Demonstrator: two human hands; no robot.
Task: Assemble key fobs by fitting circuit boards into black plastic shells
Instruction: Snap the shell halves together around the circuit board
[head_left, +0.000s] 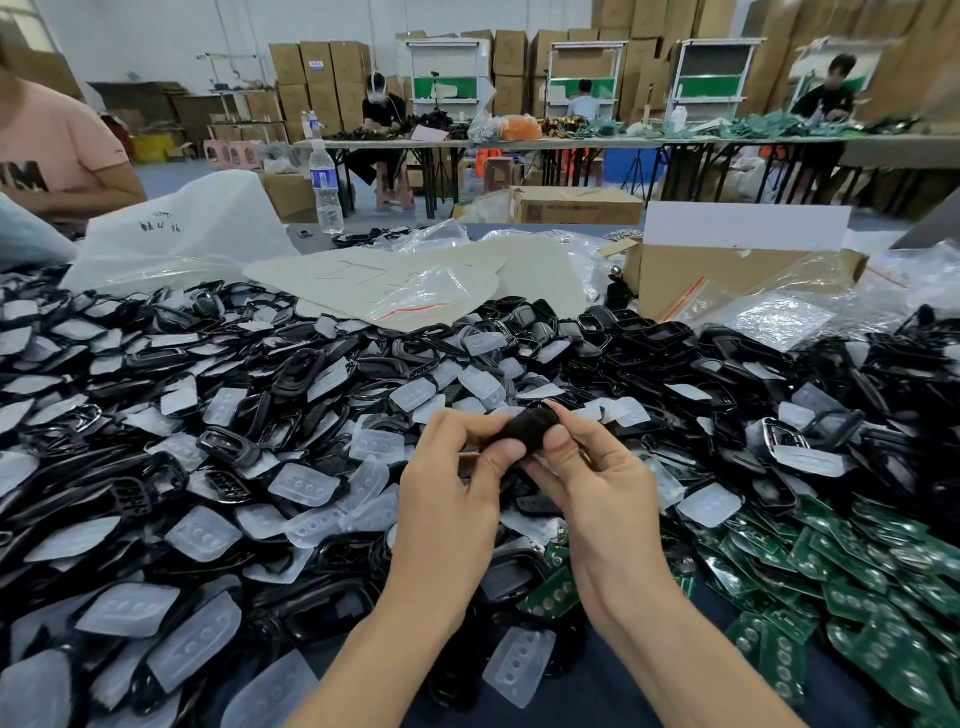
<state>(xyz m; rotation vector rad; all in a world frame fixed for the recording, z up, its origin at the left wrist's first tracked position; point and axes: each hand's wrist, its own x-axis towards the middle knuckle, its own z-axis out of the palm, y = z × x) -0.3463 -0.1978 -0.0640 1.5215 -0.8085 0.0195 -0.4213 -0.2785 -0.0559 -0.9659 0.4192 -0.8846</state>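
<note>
Pinching one small black plastic shell (524, 431) between left hand (457, 483) and right hand (597, 478), heaps of loose green circuit boards (831, 582) remain unassembled.

Black shells (291, 374) heaped left and centre; translucent white button pads (200, 532) scattered among them; green circuit boards (841, 571) near right; brown carton (727, 278) far right.

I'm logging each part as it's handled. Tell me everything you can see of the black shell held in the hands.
The shell is a small, rounded black piece, matte and plastic-looking, blurred so no detail shows. It is held above the parts pile, lying roughly crosswise. The left hand pinches its left end and the right hand grips its right end, thumb pressed on the front. Fingers hide much of it; whether a board sits inside cannot be told.
</note>
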